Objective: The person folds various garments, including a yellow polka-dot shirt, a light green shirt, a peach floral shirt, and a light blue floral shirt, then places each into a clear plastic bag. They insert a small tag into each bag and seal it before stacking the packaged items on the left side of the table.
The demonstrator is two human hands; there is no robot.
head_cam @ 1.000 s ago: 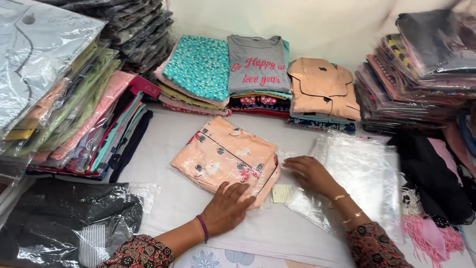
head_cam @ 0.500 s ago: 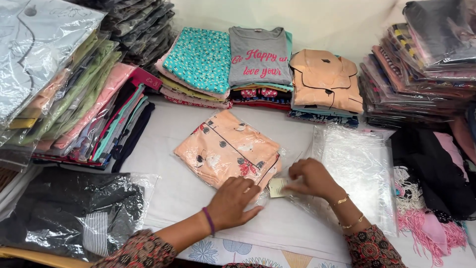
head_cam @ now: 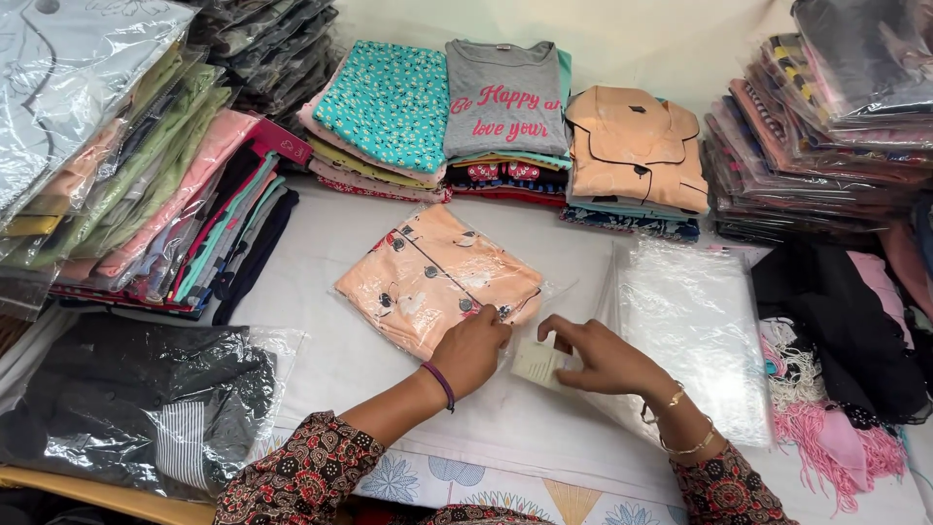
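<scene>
We look down on a white cloth-covered table (head_cam: 321, 350) crowded with clothing, most of it sealed in clear plastic bags. At the centre lies a clear bag holding a folded peach garment (head_cam: 437, 277) printed with small dark and red figures; the bag's open flap sticks out toward the lower right. Our left hand (head_cam: 474, 345) rests on the near right corner of that bagged garment, fingers curled down onto the plastic, pressing rather than lifting. Our right hand (head_cam: 603, 355) sits just beside it to the right, loosely curled, its fingertips touching a small pale card (head_cam: 536, 363) that lies flat on the table just off the bag's corner; we cannot tell whether the card is pinched or merely touched. Under and beyond the right hand lies a flat stack of empty clear bags (head_cam: 695, 331). To the left, a leaning row of bagged garments (head_cam: 146, 185) in green, pink and dark colours stands on edge, and nearer us a bag with dark folded clothes (head_cam: 126, 408) lies flat. Along the back sit unbagged folded piles: a teal spotted one (head_cam: 389, 102), a grey shirt with pink lettering (head_cam: 505, 97), and a peach shirt (head_cam: 637, 146) on top of its own pile. At the far right another stack of bagged clothes (head_cam: 826, 136) rises, with dark fabric and a pink fringed piece (head_cam: 836, 437) below it.
</scene>
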